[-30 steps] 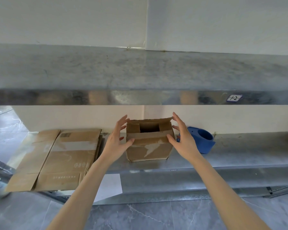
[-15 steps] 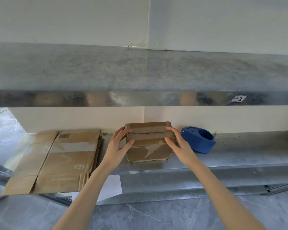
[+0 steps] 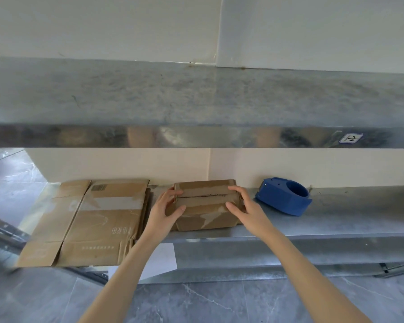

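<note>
A small brown cardboard box [image 3: 205, 206] stands on the lower metal shelf [image 3: 336, 220], its two top flaps folded down and meeting at a dark seam. My left hand [image 3: 166, 209] grips the box's left end, fingers curled over the top and thumb on the front face. My right hand [image 3: 244, 207] grips the right end the same way, fingers lying over the top flaps and thumb on the front.
A stack of flattened cardboard boxes [image 3: 96, 220] lies to the left, overhanging the shelf's front edge. A blue tape dispenser [image 3: 283, 198] sits to the right. An upper metal shelf [image 3: 196, 136] with a small label [image 3: 350, 138] spans overhead. White paper [image 3: 159, 259] lies below.
The box's top flaps stood open a second ago; both hands have folded them down and now hold them closed. The hands moved inward onto the box's ends.
</note>
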`<move>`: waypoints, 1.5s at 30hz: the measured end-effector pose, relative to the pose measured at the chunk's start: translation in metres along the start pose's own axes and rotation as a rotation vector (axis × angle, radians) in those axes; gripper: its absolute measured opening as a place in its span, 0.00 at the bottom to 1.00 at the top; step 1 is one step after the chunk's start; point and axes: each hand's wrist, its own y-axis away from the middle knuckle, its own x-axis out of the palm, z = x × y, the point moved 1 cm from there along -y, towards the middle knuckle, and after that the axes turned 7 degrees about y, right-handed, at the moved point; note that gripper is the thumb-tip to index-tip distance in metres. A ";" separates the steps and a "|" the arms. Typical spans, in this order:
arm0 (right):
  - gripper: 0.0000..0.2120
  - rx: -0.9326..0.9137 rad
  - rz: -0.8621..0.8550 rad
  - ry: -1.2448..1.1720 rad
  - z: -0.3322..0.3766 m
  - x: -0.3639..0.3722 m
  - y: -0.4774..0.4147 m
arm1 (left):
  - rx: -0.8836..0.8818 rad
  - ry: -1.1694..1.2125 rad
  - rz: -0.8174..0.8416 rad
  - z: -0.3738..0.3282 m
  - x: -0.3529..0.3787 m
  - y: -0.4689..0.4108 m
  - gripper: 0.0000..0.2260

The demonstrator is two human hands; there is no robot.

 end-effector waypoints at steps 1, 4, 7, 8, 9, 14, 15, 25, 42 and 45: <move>0.19 0.008 0.003 0.017 -0.002 -0.004 0.000 | 0.006 0.011 -0.001 0.002 0.006 0.000 0.19; 0.19 0.057 -0.002 0.022 -0.009 -0.011 0.000 | 0.026 0.008 0.006 0.006 0.017 -0.006 0.17; 0.18 0.082 -0.021 -0.020 -0.013 -0.013 -0.001 | 0.007 0.040 0.030 0.004 0.024 -0.014 0.16; 0.18 0.084 -0.026 -0.032 -0.015 -0.012 -0.002 | 0.002 0.056 0.034 0.003 0.026 -0.016 0.16; 0.18 0.087 -0.028 -0.042 -0.017 -0.012 -0.003 | 0.000 0.062 0.036 0.003 0.027 -0.017 0.16; 0.16 0.044 -0.088 -0.038 -0.020 -0.007 -0.002 | 0.029 0.016 0.035 0.011 0.028 -0.018 0.14; 0.16 0.038 -0.131 0.023 -0.020 -0.005 -0.003 | 0.034 0.010 0.031 0.011 0.028 -0.019 0.14; 0.18 -0.311 -0.267 0.564 0.009 0.005 -0.012 | 0.308 -0.510 -0.035 -0.007 0.033 -0.022 0.12; 0.15 -0.322 -0.183 0.623 -0.005 -0.028 -0.013 | 0.291 -0.609 -0.063 -0.020 0.099 -0.025 0.14; 0.16 -0.312 -0.273 0.563 -0.017 -0.046 -0.013 | 0.285 -0.614 -0.086 -0.023 0.113 -0.024 0.13</move>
